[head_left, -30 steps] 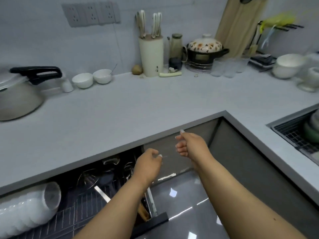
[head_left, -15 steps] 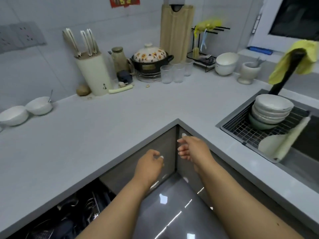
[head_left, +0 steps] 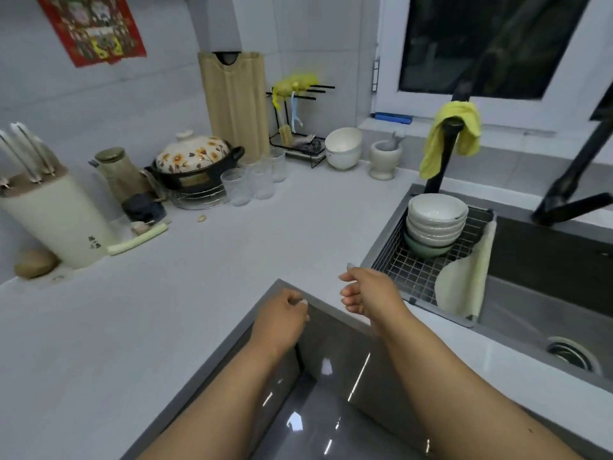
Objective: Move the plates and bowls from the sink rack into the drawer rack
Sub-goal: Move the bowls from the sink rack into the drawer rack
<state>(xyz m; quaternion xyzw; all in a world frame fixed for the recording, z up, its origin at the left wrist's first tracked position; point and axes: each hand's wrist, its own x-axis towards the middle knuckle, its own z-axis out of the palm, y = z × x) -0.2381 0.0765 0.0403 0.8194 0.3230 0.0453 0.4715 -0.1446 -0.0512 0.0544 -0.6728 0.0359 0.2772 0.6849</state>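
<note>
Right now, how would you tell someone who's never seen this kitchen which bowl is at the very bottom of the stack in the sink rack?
Find the sink on the right, under the window. A wire rack sits at its left end, holding a stack of bowls at the back. The bottom bowl is the only pale green one; every bowl above it is white.

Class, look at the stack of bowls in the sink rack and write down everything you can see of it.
The stack of bowls stands upright on the wire sink rack, at its far end beside the black tap post. About five bowls are nested, mouths up: the upper ones white and glossy, like ceramic, the bottom one pale green. The top bowl looks empty. The stack tilts slightly. Neither hand touches it; a pale plate leans at the rack's near right edge, apart from it.
</note>
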